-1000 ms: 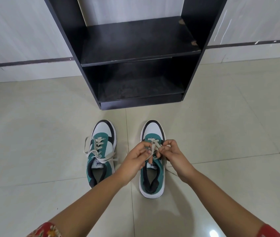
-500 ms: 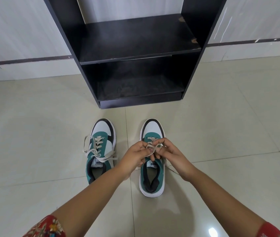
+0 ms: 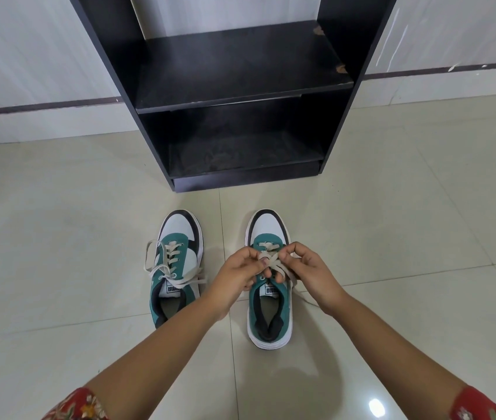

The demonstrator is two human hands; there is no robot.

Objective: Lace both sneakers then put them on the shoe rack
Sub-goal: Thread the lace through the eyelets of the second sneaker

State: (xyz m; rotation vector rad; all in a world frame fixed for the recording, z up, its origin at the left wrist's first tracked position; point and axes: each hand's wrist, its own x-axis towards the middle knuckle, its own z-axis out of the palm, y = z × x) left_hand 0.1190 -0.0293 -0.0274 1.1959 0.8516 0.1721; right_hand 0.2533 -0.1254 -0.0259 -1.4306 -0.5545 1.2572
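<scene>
left hand (image 3: 240, 272) and right hand (image 3: 307, 268) pinch lace (image 3: 274, 262) over right sneaker (image 3: 269, 301) on floor | left sneaker (image 3: 177, 268) laced, loosely tied | shoe rack (image 3: 240, 83) holds neither yet

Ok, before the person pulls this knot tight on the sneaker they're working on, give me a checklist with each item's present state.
1. Both hands on the lace: left hand and right hand each pinch the lace of the right sneaker: ok.
2. Lace threaded to the top eyelets: hands cover them: cannot tell.
3. Right sneaker flat on the floor: ok.
4. Left sneaker tied: lace ends lie loose: not ok.
5. Shoe rack shelves free: ok.
</scene>
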